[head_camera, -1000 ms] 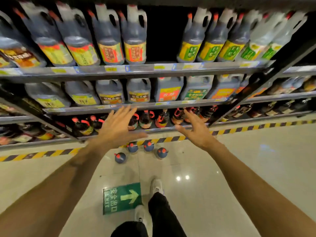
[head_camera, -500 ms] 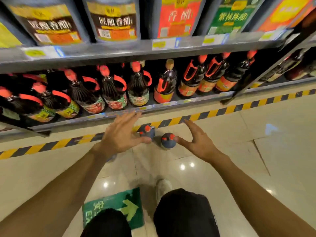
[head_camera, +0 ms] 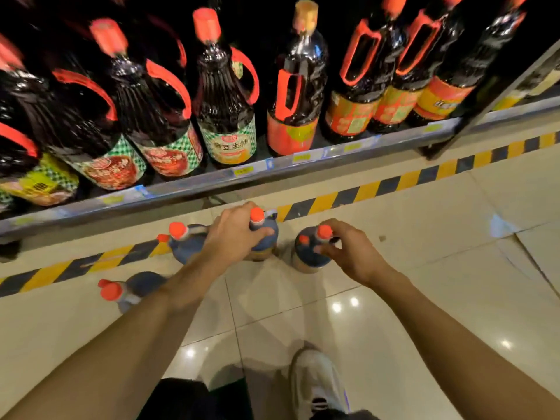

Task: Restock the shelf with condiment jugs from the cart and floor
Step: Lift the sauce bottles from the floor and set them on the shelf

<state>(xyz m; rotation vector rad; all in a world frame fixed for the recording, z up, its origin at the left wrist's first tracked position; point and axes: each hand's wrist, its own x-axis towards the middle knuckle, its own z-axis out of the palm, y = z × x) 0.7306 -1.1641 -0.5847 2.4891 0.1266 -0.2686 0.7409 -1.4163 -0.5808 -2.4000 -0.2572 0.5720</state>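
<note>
You are standing in a shop aisle, a supermarket by the look of it. A low metal shelf (head_camera: pixel 272 172) carries rows of dark sauce bottles (head_camera: pixel 225 95) with printed labels, price tags (head_camera: pixel 242 170) are clipped along its front edge, and yellow-black hazard tape (head_camera: pixel 378 189) runs across the glossy tiled floor (head_camera: pixel 424 268).

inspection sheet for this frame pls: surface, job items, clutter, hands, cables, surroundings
Surface: glossy tiled floor.
Job's things: four dark jugs with orange caps stand on the floor: gripped jug, right jug, third jug, nearest jug.
Clutter: nothing seen.
Grippers: left hand grips a jug's top; right hand pinches the right jug's neck.
Cables: nothing seen.
Surroundings: bottom shelf of dark bottles; hazard stripe; white shoe.
</note>
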